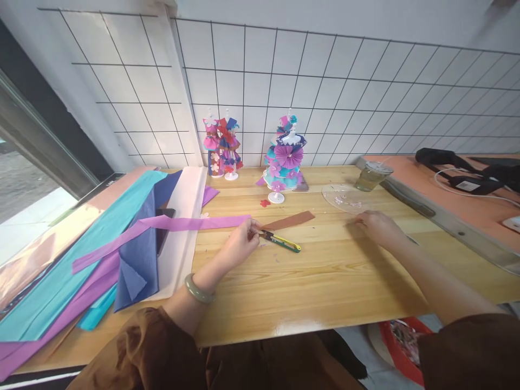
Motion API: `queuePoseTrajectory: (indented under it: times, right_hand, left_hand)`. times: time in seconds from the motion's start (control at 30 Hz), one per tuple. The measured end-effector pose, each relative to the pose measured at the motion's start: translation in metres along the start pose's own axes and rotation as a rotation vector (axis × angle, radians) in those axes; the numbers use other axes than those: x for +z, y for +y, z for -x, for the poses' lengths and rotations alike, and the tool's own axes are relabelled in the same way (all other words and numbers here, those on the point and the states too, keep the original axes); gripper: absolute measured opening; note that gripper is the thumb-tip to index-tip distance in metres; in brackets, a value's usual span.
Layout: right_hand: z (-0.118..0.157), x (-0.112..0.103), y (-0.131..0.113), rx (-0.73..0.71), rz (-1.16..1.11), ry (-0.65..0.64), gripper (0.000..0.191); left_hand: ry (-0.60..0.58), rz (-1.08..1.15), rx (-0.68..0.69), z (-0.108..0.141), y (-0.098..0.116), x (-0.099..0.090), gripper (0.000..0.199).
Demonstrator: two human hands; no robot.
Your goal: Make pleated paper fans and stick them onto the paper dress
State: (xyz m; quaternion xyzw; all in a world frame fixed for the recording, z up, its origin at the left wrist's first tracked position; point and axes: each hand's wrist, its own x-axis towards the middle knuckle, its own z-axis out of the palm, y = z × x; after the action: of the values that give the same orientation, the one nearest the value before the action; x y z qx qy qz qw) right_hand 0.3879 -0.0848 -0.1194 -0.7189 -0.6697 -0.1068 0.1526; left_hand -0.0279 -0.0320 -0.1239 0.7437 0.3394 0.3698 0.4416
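My left hand point(242, 238) is closed in a pinch at the right end of a long purple crepe paper strip point(182, 222). The strip runs leftward over a stack of paper. Beside those fingertips lie a brown paper strip point(290, 220) and thread snips point(282, 241) with yellow and green handles. My right hand point(377, 227) is low over the table, fingers drawn together by the near rim of a clear round dish point(335, 201). Small shiny bits point(347, 201) lie in the dish. Whatever is between the right fingertips is too small to make out.
Small dress forms in paper dresses point(290, 157) point(231, 149) stand at the back by the tiled wall. A drink cup point(371, 176) is behind the dish. Teal paper point(81, 244) and dark blue paper point(138, 271) cover the left side. A red-rimmed bin point(406, 346) sits below right.
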Motion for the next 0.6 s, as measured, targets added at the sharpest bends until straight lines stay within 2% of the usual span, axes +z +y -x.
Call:
queuePoseTrajectory:
  times: [0.1,0.2,0.37,0.5,0.6]
  right_hand:
    - [-0.001,-0.005,-0.004,-0.031,0.137,-0.127,0.014]
    - [-0.005,-0.008,-0.021,-0.069,0.122,-0.123,0.018]
    - [-0.006,-0.011,-0.080,-0.208,-0.119,0.036,0.019]
    - [-0.004,-0.011,-0.131,-0.361,-0.199,0.058,0.016]
    - [-0.002,-0.011,-0.153,-0.434,-0.248,0.048,0.016]
  left_hand:
    - [-0.003,0.033,-0.018,-0.001,-0.003,0.000,0.020]
    - [0.011,0.098,-0.032,-0.002,-0.004,0.000,0.019]
    - [0.028,0.297,-0.127,-0.006,0.001,-0.002,0.016]
    - [0.059,0.416,-0.165,-0.006,0.008,-0.005,0.018]
    - [0.053,0.535,-0.177,-0.003,0.014,-0.006,0.023]
